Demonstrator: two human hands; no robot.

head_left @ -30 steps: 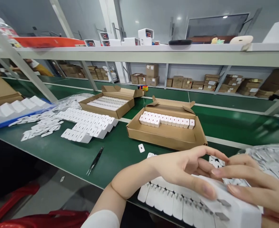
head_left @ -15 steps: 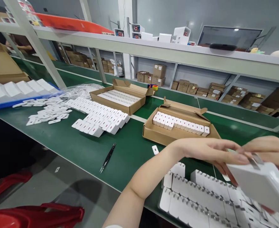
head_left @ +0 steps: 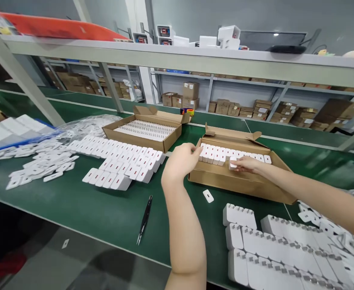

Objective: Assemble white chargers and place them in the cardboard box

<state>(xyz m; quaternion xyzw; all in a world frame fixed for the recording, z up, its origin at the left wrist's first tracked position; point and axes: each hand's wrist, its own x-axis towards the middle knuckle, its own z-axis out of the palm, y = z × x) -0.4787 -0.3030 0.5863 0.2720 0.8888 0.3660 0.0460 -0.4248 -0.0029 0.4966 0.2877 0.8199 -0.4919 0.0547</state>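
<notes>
My right hand point(head_left: 247, 164) pinches a small white charger point(head_left: 233, 164) over the near part of an open cardboard box point(head_left: 216, 177). Inside that box, white chargers with red ports point(head_left: 215, 154) stand in rows. My left hand point(head_left: 181, 161) is at the left side of the box, fingers curled in beside the end charger; its fingertips are partly hidden, so I cannot tell what they grip. In front of the box lies a loose white cover plate point(head_left: 208, 196). White chargers with metal prongs up point(head_left: 273, 245) form rows at the lower right.
Black tweezers point(head_left: 145, 219) lie near the table's front edge. More red-port chargers point(head_left: 116, 165) stand left of centre, beside a pile of white plates point(head_left: 41, 161). Behind them is a second cardboard box point(head_left: 134, 141) of chargers. A shelf beam point(head_left: 177, 60) crosses above the table.
Both hands have moved from the lower right to the cardboard box. The charger then held close to the camera is now over the box in my right hand. The view has shifted right.
</notes>
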